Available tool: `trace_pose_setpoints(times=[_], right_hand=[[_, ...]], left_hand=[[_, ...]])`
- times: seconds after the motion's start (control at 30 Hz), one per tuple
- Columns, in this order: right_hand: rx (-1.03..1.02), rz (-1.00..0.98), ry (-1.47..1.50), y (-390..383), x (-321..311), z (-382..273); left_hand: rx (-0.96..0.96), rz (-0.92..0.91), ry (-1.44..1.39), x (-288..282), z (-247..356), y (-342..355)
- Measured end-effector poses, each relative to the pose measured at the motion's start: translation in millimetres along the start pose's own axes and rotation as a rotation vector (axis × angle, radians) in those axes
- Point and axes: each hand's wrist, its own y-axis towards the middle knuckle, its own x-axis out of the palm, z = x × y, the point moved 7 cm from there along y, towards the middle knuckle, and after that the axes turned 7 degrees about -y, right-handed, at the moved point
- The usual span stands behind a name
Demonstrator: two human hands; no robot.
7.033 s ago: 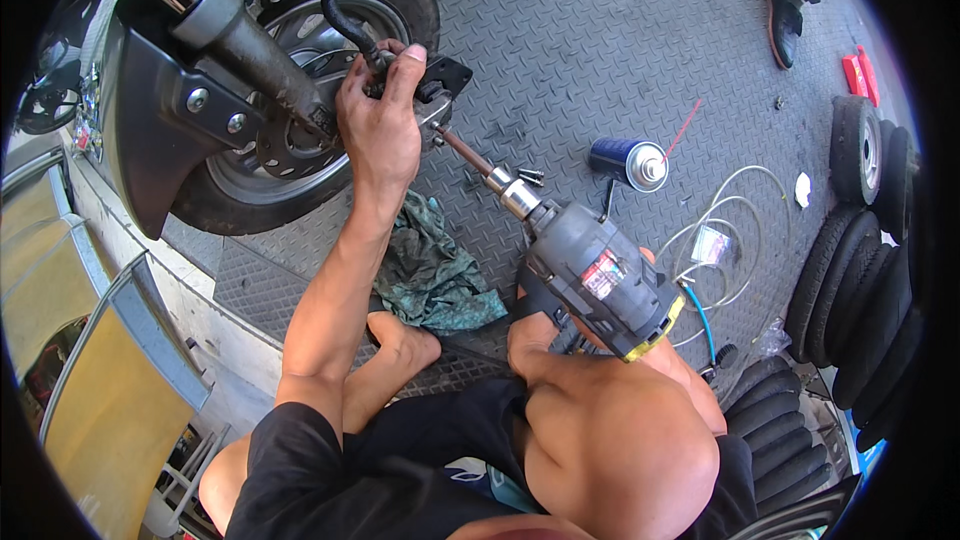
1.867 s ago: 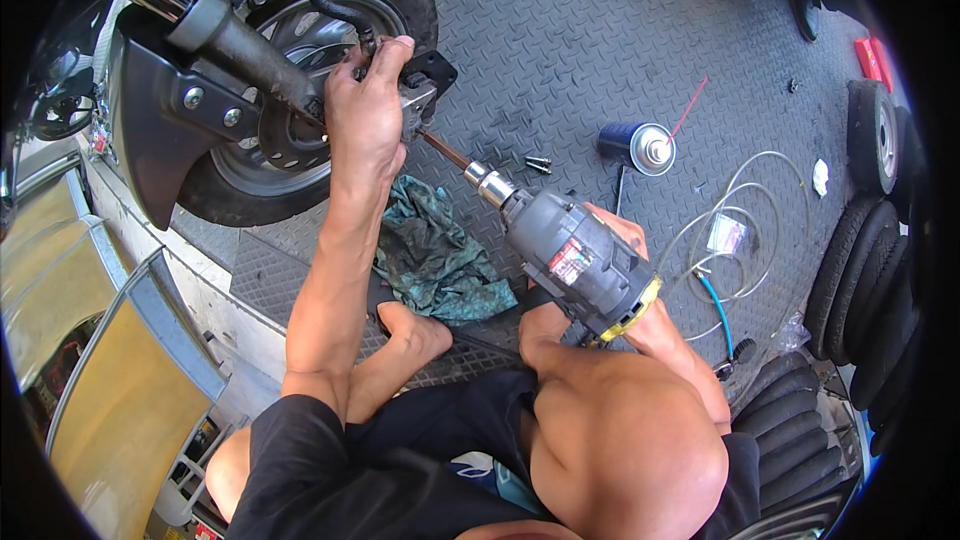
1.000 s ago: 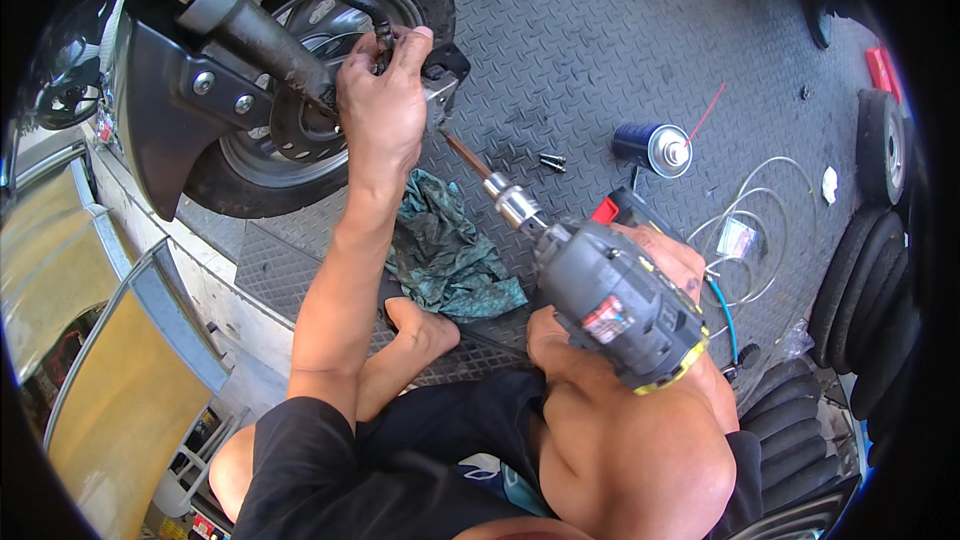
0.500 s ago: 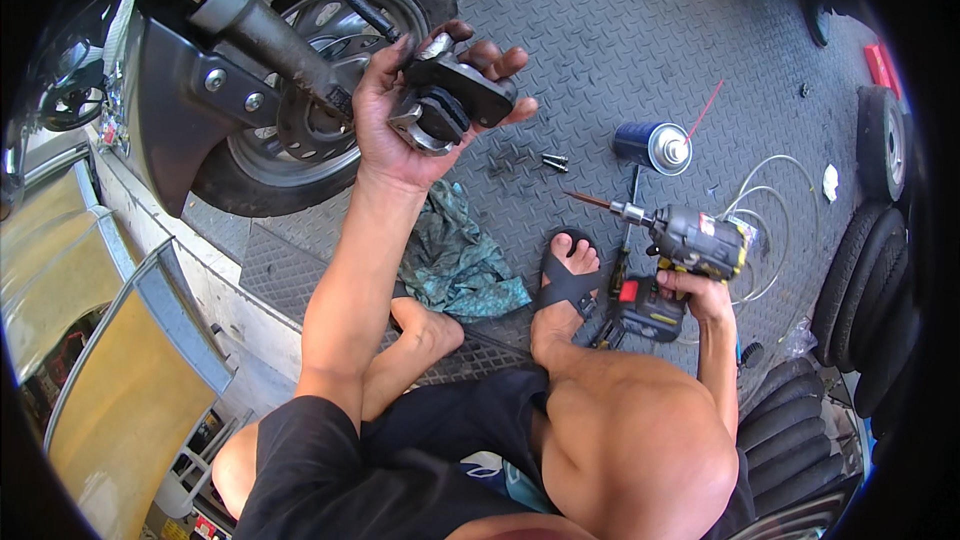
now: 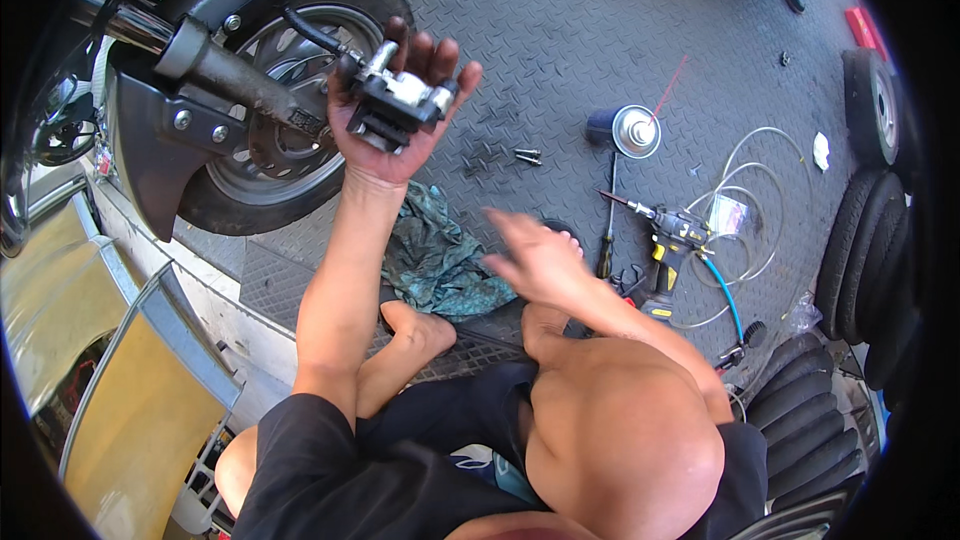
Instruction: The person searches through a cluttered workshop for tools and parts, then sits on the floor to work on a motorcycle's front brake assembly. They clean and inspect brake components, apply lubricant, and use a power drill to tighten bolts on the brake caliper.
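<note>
My left hand cradles a black and silver brake caliper on its upturned, dirty palm, with the fingers curled up around it. A black hose runs to the caliper from above. Just behind the hand stand the scooter's fork leg and front wheel. My right hand is slightly blurred, empty, with its fingers apart, above my right foot and beside a crumpled teal cloth. Right of it, a cordless impact driver with a long bit rests on the floor.
Two bolts lie on the patterned metal floor. Near them are a spray can with a red straw, a screwdriver and a coiled clear hose. Stacked tyres line the right side; yellowish panels stand at left.
My right hand has let go of the impact driver, now on the floor, and moved left. My left hand has shifted slightly left and turned the caliper, showing its silver side.
</note>
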Motion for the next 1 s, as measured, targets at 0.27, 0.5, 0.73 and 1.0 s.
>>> trace_pose_setpoints(times=[0.27, 0.5, 0.73, 1.0], right_hand=[[-0.088, -0.041, 0.04, 62.4, 147.0, -17.7], [0.524, -0.148, 1.577, 79.9, 117.2, 13.3], [0.62, -0.32, 2.069, 77.3, 126.2, -39.0], [0.63, -0.411, 1.816, 84.5, 76.8, -65.3]], left_hand=[[0.335, 0.629, 0.142, -45.3, 16.0, -12.4], [0.05, 0.763, 1.284, -50.4, 25.7, -124.1], [-0.028, 0.617, 2.052, -27.6, -25.6, -163.2], [0.146, 0.608, 2.581, -52.8, -8.6, -201.2]])
